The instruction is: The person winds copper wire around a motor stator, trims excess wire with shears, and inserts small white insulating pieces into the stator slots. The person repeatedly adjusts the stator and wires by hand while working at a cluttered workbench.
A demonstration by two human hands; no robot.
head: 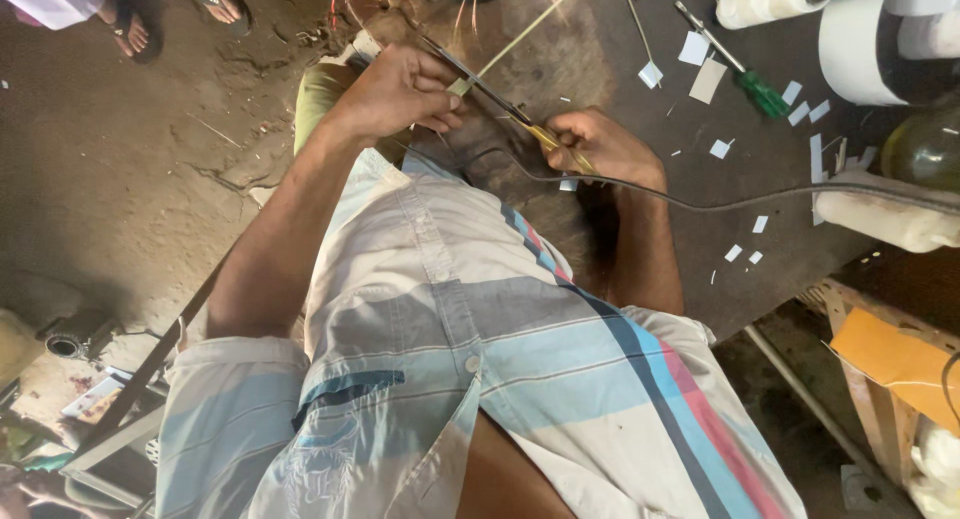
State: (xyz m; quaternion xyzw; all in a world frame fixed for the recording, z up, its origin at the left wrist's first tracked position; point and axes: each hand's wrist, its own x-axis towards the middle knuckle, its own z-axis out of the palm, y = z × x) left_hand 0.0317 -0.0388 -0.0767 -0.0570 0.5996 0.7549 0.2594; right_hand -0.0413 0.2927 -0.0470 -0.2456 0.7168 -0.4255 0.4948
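Striped shirt point(520, 379), pale with blue and pink bands, filled the near view. Left hand point(400, 89): fingers pinched together on a small pale strip point(460, 85), held above the dark worktable point(700, 269). Right hand point(600, 144): fingers wrapped tight around the yellow handles of scissors point(500, 101), whose blades reached to the strip. Black cable point(720, 201) ran across the table just beside my right hand. White paper scraps point(720, 149), a green-handled screwdriver point(745, 74) and white rolls point(850, 39) lay well apart, further along the table.
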